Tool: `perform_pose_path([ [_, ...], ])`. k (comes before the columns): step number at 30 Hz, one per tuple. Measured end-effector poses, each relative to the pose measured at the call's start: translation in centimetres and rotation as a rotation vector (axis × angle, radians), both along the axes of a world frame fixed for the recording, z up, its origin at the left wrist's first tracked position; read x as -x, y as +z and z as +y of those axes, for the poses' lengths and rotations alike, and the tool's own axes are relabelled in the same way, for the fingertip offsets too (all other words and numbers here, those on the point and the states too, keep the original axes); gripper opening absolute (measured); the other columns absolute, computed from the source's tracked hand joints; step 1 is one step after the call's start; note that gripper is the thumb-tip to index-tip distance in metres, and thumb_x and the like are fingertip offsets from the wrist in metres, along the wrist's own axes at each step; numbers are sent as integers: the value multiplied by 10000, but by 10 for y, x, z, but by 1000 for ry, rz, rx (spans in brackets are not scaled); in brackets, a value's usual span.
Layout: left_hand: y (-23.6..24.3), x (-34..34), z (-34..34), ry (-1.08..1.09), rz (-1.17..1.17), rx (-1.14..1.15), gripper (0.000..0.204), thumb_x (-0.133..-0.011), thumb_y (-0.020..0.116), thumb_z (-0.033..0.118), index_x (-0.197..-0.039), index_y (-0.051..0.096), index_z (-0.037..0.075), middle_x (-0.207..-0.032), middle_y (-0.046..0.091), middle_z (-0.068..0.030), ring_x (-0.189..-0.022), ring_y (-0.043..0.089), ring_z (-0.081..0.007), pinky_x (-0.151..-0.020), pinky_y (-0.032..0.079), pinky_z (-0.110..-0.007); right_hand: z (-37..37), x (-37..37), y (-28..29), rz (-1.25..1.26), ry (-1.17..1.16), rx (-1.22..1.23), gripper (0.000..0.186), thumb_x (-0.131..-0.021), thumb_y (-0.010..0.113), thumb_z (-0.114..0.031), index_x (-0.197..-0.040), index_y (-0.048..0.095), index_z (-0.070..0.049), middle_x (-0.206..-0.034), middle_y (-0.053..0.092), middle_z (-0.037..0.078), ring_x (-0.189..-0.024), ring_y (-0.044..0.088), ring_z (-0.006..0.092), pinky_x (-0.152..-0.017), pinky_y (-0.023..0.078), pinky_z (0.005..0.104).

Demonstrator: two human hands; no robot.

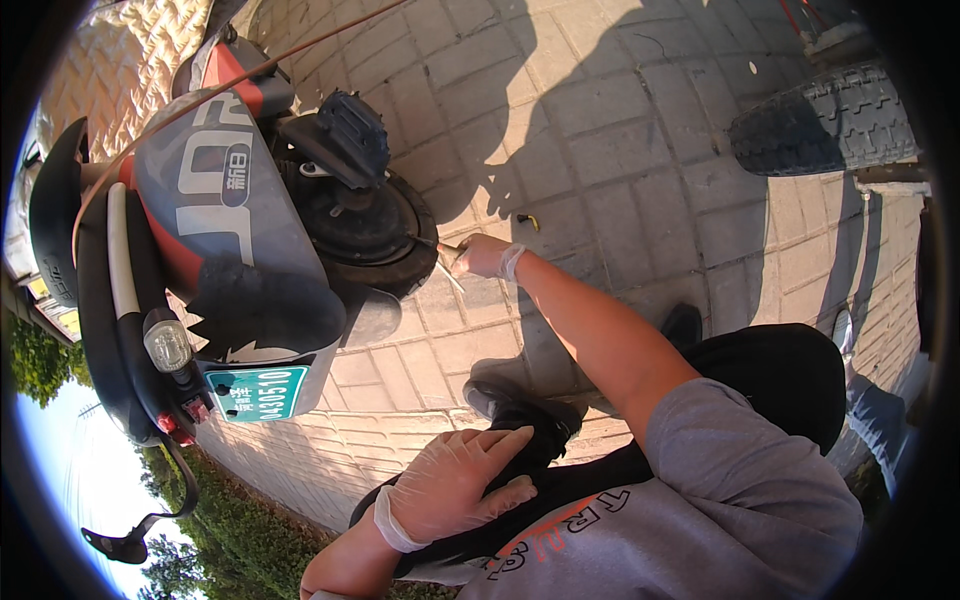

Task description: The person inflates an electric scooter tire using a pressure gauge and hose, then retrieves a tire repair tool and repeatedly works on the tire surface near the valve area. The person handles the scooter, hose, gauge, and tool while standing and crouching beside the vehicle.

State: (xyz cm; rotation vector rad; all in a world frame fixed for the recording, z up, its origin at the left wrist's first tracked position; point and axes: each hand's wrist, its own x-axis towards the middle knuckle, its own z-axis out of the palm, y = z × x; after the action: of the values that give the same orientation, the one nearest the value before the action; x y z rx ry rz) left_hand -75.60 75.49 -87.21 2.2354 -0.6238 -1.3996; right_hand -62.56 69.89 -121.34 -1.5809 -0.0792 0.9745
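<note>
Gloved in thin clear plastic, my right hand is closed around a slim metal tool whose exact kind I cannot make out. It reaches the edge of the black tyre on a grey, red and black scooter. The scooter's wheel, dark hub and black pedal-like block face me. My left hand, in the same kind of glove, lies over my dark-clothed leg. Its fingers are extended, the thumb stands apart, and it holds nothing.
A small yellow and black piece lies on the brick paving. At the upper right is another treaded tyre. A person's jeans leg shows at the right edge. A thin reddish cord crosses above the scooter. Low hedge lies lower left.
</note>
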Motion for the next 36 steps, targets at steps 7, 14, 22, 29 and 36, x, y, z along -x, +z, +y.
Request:
perform_pose_path([
  [7, 3, 0, 0, -4, 31, -47, 595, -873, 630, 386, -1328, 478, 33, -1099, 610, -219, -1005, 579, -388, -877, 453, -426, 3, -2, 14, -71, 57, 110, 420, -724, 698, -357, -871, 668, 35, -708, 639, 145, -654, 610, 256, -625, 456, 370],
  [14, 2, 1, 1, -18, -48, 36, 584, -867, 636, 369, -1317, 487, 29, -1081, 610, -213, -977, 583, -378, -858, 459, -422, 34, 34, 28, -100, -160, 270, 392, -832, 620, -398, -949, 698, -32, -819, 673, 215, -818, 658, 363, -730, 487, 416],
  [22, 2, -3, 16, -4, 32, 45, 582, -874, 625, 366, -1306, 488, 0, -1099, 613, -201, -995, 580, -373, -869, 457, -421, 63, 64, 17, -74, -367, 253, 432, -859, 611, -349, -1271, 603, -215, -811, 659, 186, -779, 651, 327, -691, 475, 398],
  [29, 1, 1, 31, -38, -45, 116, 592, -890, 595, 389, -1310, 482, -12, -1123, 613, -195, -1015, 577, -366, -912, 438, -422, 75, 75, 11, -141, -493, 271, 458, -849, 636, -338, -1282, 588, -196, -907, 616, 201, -805, 634, 338, -716, 478, 401],
  [36, 4, 2, 40, -38, -61, 127, 596, -898, 580, 406, -1309, 482, -15, -1142, 613, -183, -1008, 585, -363, -902, 448, -423, 79, 76, 10, -73, -471, 277, 421, -875, 608, -392, -1269, 602, -244, -996, 600, 183, -918, 619, 362, -791, 472, 434],
])
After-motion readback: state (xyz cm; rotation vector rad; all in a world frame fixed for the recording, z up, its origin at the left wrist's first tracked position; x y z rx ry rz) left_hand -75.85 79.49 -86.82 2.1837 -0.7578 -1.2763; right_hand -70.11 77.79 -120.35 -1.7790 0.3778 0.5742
